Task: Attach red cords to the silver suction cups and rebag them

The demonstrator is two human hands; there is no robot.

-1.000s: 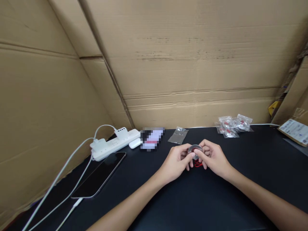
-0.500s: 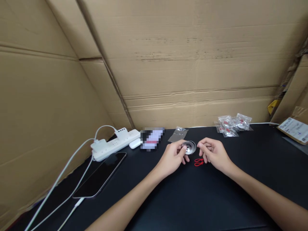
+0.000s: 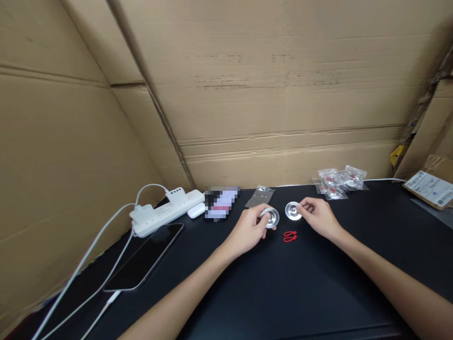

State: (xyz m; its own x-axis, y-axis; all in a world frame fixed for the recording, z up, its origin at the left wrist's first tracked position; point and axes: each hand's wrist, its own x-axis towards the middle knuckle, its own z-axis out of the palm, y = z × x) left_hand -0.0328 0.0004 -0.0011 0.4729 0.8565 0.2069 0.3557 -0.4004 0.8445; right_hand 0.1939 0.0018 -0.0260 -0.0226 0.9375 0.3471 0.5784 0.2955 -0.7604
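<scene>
My left hand (image 3: 252, 223) pinches a round silvery finger cymbal (image 3: 272, 218) by its left edge, the thumb lying over its face. A second finger cymbal (image 3: 292, 211), with a small hole at its centre, is gripped at its right edge by my right hand (image 3: 316, 214). The two cymbals are apart, faces turned up, a narrow gap between them. Below that gap, a pair of red cord loops (image 3: 290, 236) lies on the black tabletop (image 3: 283, 293). An opened clear plastic bag (image 3: 260, 196) rests just behind my left hand.
Several bagged cymbals with red loops (image 3: 339, 182) lie at the back right. A labelled parcel (image 3: 430, 189) stands at far right. On the left are a white power strip (image 3: 166, 212), a white case (image 3: 196, 210), a cabled phone (image 3: 146, 259) and a blurred item (image 3: 222, 203). Cardboard walls enclose the table.
The stacked cymbals in my left hand have been parted; my right hand, empty before, now holds one. The view has shifted slightly.
</scene>
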